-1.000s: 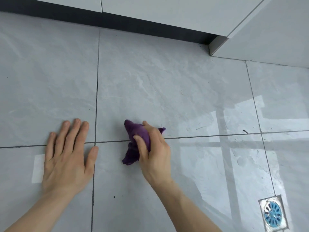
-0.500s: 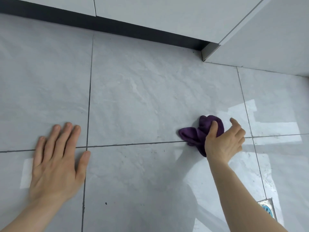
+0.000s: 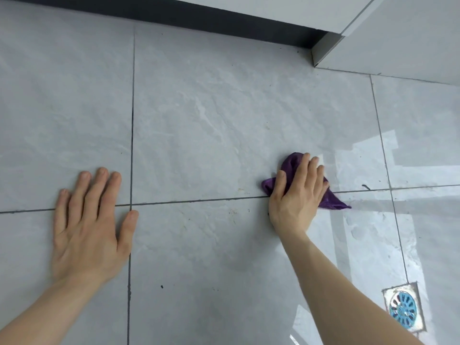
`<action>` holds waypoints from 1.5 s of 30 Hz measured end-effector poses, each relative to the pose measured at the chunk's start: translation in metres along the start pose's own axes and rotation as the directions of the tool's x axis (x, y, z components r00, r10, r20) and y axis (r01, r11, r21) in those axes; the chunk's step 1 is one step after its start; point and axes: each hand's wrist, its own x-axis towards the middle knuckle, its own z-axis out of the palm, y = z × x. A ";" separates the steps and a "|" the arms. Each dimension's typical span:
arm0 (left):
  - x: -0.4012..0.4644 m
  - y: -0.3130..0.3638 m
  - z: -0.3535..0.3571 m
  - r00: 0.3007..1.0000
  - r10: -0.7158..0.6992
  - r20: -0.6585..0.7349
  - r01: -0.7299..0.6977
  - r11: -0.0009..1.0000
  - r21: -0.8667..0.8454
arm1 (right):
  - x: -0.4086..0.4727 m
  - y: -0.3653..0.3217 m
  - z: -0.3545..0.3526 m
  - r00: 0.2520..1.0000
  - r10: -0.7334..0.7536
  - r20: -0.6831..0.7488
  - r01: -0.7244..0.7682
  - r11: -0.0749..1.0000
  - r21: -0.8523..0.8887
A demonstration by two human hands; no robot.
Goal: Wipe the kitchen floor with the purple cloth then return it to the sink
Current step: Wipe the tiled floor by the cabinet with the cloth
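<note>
The purple cloth (image 3: 291,163) lies bunched on the grey tiled kitchen floor (image 3: 199,125), on a grout line right of centre. My right hand (image 3: 297,195) presses down on it, fingers wrapped over the top, so most of the cloth is hidden; a corner sticks out to the right. My left hand (image 3: 87,225) rests flat on the floor at the left, fingers spread, holding nothing. No sink is in view.
A dark kickboard (image 3: 224,18) under pale cabinet fronts runs along the far edge, ending at a cabinet corner (image 3: 323,51) at the upper right. A square floor drain with a blue grate (image 3: 403,310) sits at the lower right. Small dark specks dot the tiles.
My right hand swept the cloth from the middle of the floor to the right, then turned palm-down over it. My left hand has stayed planted.
</note>
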 end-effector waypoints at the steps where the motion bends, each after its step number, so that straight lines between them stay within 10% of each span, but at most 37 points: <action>1: 0.000 0.000 0.000 1.000 -0.001 -0.008 0.001 1.000 -0.011 | -0.007 -0.005 -0.001 0.999 -0.046 0.011 0.046 0.999 0.006; 18: -0.001 -0.002 0.001 0.999 0.017 -0.040 -0.018 1.000 -0.018 | -0.163 -0.052 -0.011 0.810 -0.509 0.291 0.495 0.860 0.126; 27: -0.001 -0.005 0.001 0.999 0.031 -0.008 -0.031 0.999 0.022 | -0.160 -0.073 -0.037 0.940 -0.284 0.190 0.144 0.834 0.533; 34: -0.003 -0.004 0.001 0.998 0.039 -0.039 -0.039 0.999 0.010 | -0.233 -0.079 -0.013 0.602 -0.742 0.296 0.688 0.670 0.280; 45: -0.002 -0.005 0.001 0.998 0.041 -0.046 -0.041 0.999 0.006 | -0.111 -0.084 0.010 0.820 -0.528 0.222 0.494 0.848 0.194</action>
